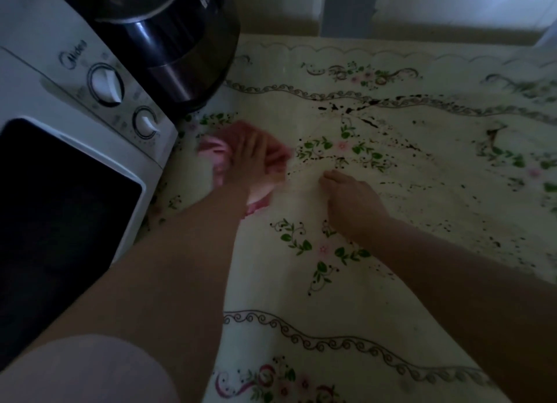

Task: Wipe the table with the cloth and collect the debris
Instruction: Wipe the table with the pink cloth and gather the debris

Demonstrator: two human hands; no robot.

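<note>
Pink cloth [272,155]: pressed under flat-fingered left hand [250,158], beside microwave oven [75,167]. Right hand [349,197]: loosely curled, empty, rested on tabletop [271,285] near scattered dark debris [370,122].

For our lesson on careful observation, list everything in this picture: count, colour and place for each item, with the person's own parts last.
microwave: one, white with a dark door, left edge
dials: two, white, on the microwave's panel
cooker: one, black and glossy, top left behind the microwave
tablecloth: one, cream with a floral print, covering the table
cloth: one, pink, beside the microwave, under a hand
debris: many dark specks, scattered across the centre and right
sleeve: one, pale, bottom left
left hand: one, pressing on the cloth
right hand: one, fingers curled, resting on the tablecloth; anything it holds is hidden
</note>
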